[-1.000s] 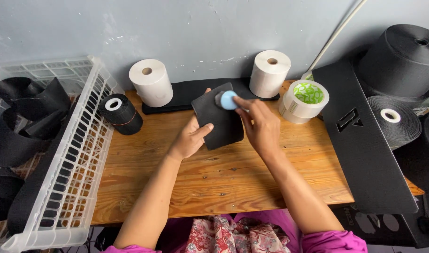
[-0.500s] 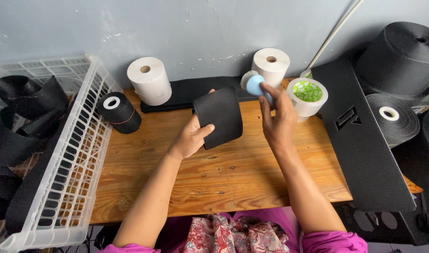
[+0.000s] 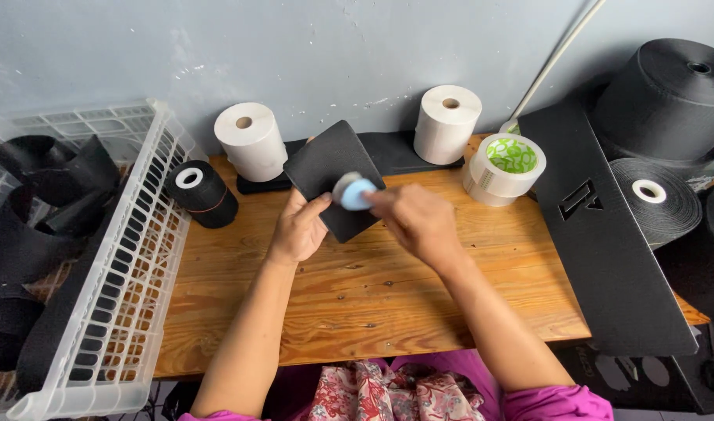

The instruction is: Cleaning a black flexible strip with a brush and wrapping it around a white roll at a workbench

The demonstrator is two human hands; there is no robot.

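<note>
The right hand [image 3: 415,222], which was up by the white paper roll [image 3: 446,123] half a second ago, is now pressing a small pale-blue disc [image 3: 355,193], pinched in its grip, against the black square pad [image 3: 333,178]. The left hand [image 3: 298,230] is clamping the pad's lower edge, holding it tilted above the wooden desk [image 3: 372,296]. The pad is looking matte and flat, the disc smooth and round.

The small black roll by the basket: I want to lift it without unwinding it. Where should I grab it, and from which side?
Probably across its round black sides, coming from above. The small black roll lies tilted with its white core facing up and left, near the white basket and apart from the left hand, so the top looks open.
</note>
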